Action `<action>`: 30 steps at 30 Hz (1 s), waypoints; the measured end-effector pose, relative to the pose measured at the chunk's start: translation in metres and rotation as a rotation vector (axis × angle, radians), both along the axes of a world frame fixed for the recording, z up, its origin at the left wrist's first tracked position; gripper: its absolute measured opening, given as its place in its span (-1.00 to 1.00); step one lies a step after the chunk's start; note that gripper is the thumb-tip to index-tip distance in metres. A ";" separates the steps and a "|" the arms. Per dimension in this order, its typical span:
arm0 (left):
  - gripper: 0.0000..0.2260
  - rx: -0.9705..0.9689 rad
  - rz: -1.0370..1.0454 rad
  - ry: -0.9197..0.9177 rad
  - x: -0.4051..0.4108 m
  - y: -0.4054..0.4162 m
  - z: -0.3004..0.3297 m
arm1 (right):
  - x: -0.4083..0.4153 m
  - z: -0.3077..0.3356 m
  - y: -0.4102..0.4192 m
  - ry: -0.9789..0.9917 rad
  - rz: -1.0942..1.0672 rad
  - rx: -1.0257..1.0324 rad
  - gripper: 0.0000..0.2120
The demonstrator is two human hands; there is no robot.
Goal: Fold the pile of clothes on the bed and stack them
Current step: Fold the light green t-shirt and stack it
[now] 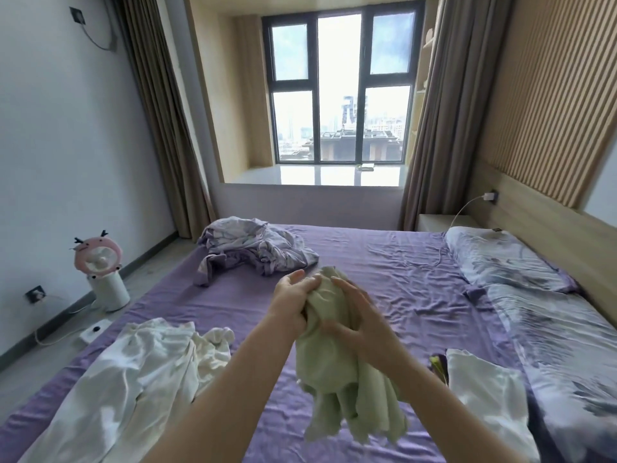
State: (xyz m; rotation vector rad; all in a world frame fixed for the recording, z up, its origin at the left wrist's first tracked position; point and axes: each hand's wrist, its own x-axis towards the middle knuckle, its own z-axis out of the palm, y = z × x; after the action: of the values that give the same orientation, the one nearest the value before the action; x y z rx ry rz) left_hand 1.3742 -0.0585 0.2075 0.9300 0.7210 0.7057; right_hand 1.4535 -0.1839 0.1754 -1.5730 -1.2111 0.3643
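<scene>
- Purple sheets cover the bed point(384, 262), which runs away toward a window point(337, 88) at 12 o'clock, with pillows point(500, 262) along the 3 o'clock edge.
- Left hand point(293, 302) grips the green garment point(330, 359) near its top; the fingers point(302, 275) are curled round a bunch of the cloth.
- Right hand point(359, 315) lies against the garment's other side, fingers spread and somewhat blurred, thumb pressing the cloth; whether it truly clamps the fabric I cannot tell.
- Both hands hold the garment up above the middle of the bed, so it lies right between them, neither hand nearer.
- Its long axis runs from 12 to 6 o'clock: bunched top at the hands, loose tail hanging down toward the person.
- Judgement: the cloth is still crumpled, so it likely needs shaking out and spreading flat on the bare sheet below before any fold.
- White clothes point(133, 379) lie rumpled at 8 o'clock, well apart from the hands.
- Another white piece point(484, 396) rests at 4 o'clock; it looks flat, perhaps already folded.
- A purple patterned heap point(253, 248) sits at 11 o'clock, beyond the hands.
- A pink fan point(100, 259) stands on the floor at 9 o'clock.
</scene>
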 end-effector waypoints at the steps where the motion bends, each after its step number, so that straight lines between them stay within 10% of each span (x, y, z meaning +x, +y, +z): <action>1: -0.54 -0.030 -0.013 -0.009 0.001 -0.001 0.000 | 0.001 -0.009 -0.004 -0.069 -0.046 -0.037 -0.42; 6: -0.39 0.073 -0.258 -0.023 -0.006 -0.017 -0.009 | 0.012 -0.016 -0.015 0.344 -0.272 0.007 -0.93; 15: -0.36 0.562 -0.502 0.169 -0.040 -0.038 -0.041 | 0.023 -0.010 -0.009 1.087 -0.289 0.096 -0.93; 21: -0.92 0.415 -0.196 0.150 -0.030 -0.039 -0.042 | 0.007 -0.020 -0.032 0.647 -0.049 -0.078 -0.52; 30: -0.84 0.410 -0.176 0.263 -0.016 -0.048 -0.039 | 0.006 -0.026 -0.044 0.223 -0.260 0.017 -0.84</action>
State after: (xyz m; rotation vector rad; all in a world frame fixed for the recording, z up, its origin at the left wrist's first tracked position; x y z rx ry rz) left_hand 1.3579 -0.1070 0.1689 1.4642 0.7260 0.5893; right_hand 1.4599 -0.2278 0.1495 -1.6046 -0.8263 0.3483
